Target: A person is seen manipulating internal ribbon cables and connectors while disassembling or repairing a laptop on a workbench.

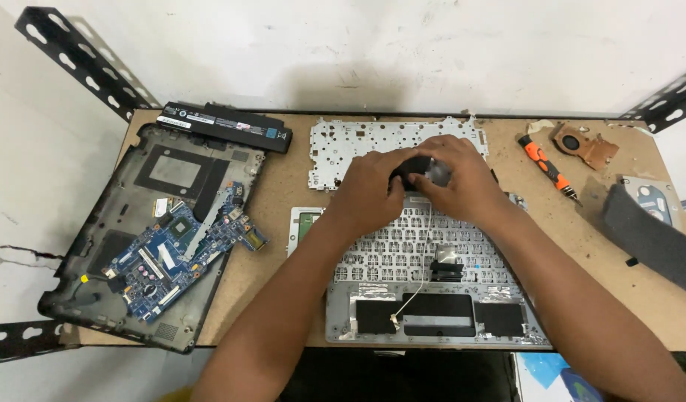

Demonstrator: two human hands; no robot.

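Note:
My left hand [369, 186] and my right hand [462, 179] meet over the far edge of an upturned grey laptop palmrest and keyboard frame [432, 305]. Between them they pinch a small dark object [417, 170] with a grey rounded part; what it is cannot be told. A thin white cable [417, 286] runs down the frame's underside past a silver taped patch [446, 253]. A perforated metal keyboard backplate [343, 141] lies just beyond the hands.
At the left, a dark laptop base shell [119, 223] carries a blue motherboard [183, 253]; a black battery [224, 125] lies behind it. At the right are an orange-handled screwdriver [545, 167], a copper heatsink with fan [585, 147] and a grey foam block [648, 238]. Slotted shelf struts [82, 63] flank the wooden table.

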